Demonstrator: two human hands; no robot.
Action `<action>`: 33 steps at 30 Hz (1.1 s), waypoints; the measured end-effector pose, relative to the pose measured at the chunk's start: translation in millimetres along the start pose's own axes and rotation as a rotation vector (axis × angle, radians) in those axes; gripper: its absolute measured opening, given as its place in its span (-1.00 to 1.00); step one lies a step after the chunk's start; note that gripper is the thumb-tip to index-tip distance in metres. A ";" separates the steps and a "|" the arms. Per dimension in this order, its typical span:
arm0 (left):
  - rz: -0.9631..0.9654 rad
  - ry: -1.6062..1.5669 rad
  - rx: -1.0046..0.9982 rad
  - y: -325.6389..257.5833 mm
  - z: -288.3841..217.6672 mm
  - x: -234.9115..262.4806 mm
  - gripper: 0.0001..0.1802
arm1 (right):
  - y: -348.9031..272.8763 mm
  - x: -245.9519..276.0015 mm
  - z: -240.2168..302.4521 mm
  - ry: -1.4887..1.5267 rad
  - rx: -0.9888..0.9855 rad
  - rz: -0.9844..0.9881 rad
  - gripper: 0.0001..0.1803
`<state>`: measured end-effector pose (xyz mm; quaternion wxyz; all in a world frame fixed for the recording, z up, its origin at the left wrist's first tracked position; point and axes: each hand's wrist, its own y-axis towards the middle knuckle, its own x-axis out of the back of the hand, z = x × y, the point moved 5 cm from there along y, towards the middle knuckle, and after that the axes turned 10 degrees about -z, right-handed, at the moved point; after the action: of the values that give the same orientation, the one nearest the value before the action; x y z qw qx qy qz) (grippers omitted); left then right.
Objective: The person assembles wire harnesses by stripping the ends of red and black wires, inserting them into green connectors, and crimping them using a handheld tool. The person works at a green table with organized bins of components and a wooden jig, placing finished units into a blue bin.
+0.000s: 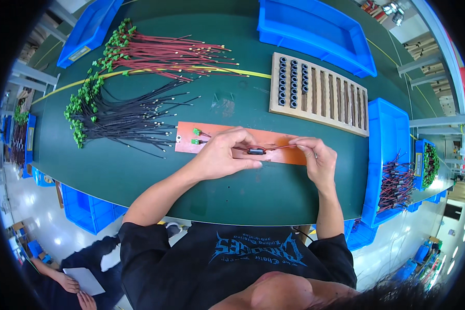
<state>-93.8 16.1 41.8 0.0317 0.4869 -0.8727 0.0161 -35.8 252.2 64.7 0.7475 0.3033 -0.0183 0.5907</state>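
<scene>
- Toward the near edge of the bench (232, 196), a black tube (256, 152) sits over an orange board (297, 157); thin wires (282, 147) lead off both its ends.
- Right hand (319, 159): thumb and forefinger pinched on the wires, right of the tube. Left hand (222, 154): fingers curled above the tube, thumb below; whether they grip is hidden.
- Risk: tube slipping along the wires. Likely cause: right-hand pull without firm support from the left.
- Risk: wire covering scuffed at the tube's rim. Likely cause: tight bend under tension.
- Risk: green plugs (196, 137) dragged off the board's left end. Likely cause: strain carried back along the wires.
- Risk: black leads (132, 116), their tips close to the board, being snagged. Likely cause: left wrist sweeping sideways.
- Surface: green top; red leads (165, 49) toward the far left corner, wooden rack (314, 106) of tubes toward the far right. Blue tray (315, 32) at the far edge; blue bin (388, 124) with wire bundles (395, 183) at the right edge.
- Room: pale, shiny floor (31, 204); beyond the near left corner, another person holds a white sheet (88, 281).
</scene>
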 end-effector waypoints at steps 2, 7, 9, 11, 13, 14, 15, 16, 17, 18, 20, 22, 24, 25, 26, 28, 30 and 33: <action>0.051 -0.058 0.126 11.7 -8.1 0.3 -0.67 | 1.1 1.7 3.4 0.082 -0.016 -0.012 -0.94; 0.215 -0.131 0.128 31.3 0.8 -23.1 -0.81 | 7.5 -3.5 17.5 0.192 0.113 -0.045 -0.92; 0.226 -0.184 0.131 31.1 8.9 -27.8 -0.84 | -1.2 -9.1 12.6 0.233 0.030 -0.074 -0.89; 0.180 -0.168 0.135 31.3 12.5 -27.2 -0.86 | -9.3 -18.3 -1.0 0.443 -0.192 -0.121 -0.82; 0.156 -0.135 0.130 31.3 12.8 -28.3 -0.87 | -13.0 -26.9 -8.3 0.636 -0.397 -0.136 -0.78; 0.152 -0.111 0.118 31.0 11.2 -30.1 -0.87 | -16.1 -30.9 -14.3 0.634 -0.412 -0.106 -0.81; 0.148 -0.087 0.105 30.8 10.4 -31.0 -0.88 | -17.0 -31.3 -17.9 0.562 -0.372 -0.070 -0.82; 0.141 -0.081 0.113 30.2 11.1 -31.0 -0.88 | -17.2 -30.7 -21.2 0.490 -0.333 -0.035 -0.84; 0.130 -0.079 0.120 29.3 12.5 -31.4 -0.88 | -17.4 -30.7 -22.3 0.414 -0.294 0.006 -0.85; 0.119 -0.077 0.126 29.4 13.8 -31.5 -0.88 | -18.5 -30.6 -24.4 0.411 -0.314 -0.002 -0.86; 0.122 -0.086 0.157 30.2 14.1 -31.4 -0.88 | -19.7 -31.3 -25.5 0.406 -0.351 -0.015 -0.87; 0.117 -0.083 0.157 30.3 14.9 -30.7 -0.88 | -18.7 -32.2 -21.8 0.430 -0.366 -0.040 -0.87; 0.107 -0.068 0.122 31.2 15.5 -30.4 -0.87 | -19.0 -32.1 -22.1 0.442 -0.372 -0.042 -0.86; 0.104 -0.092 0.145 31.1 16.3 -30.2 -0.87 | -19.4 -32.1 -24.0 0.442 -0.373 -0.032 -0.86; 0.100 -0.116 0.167 31.4 16.5 -30.1 -0.86 | -19.5 -32.1 -25.1 0.441 -0.372 -0.022 -0.85; 0.101 -0.139 0.182 32.2 15.0 -31.1 -0.86 | -19.4 -31.8 -24.3 0.444 -0.357 -0.042 -0.84; 0.106 -0.135 0.168 32.3 11.9 -32.3 -0.85 | -19.1 -31.3 -23.3 0.440 -0.363 -0.060 -0.82; 0.130 -0.115 0.191 30.9 14.0 -32.5 -0.84 | -17.9 -28.4 -18.9 0.406 -0.378 -0.083 -0.80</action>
<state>-103.7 59.1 25.6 -0.0660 0.4304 -0.8973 0.0731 -34.5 234.3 30.6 0.8027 0.0344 0.0346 0.5944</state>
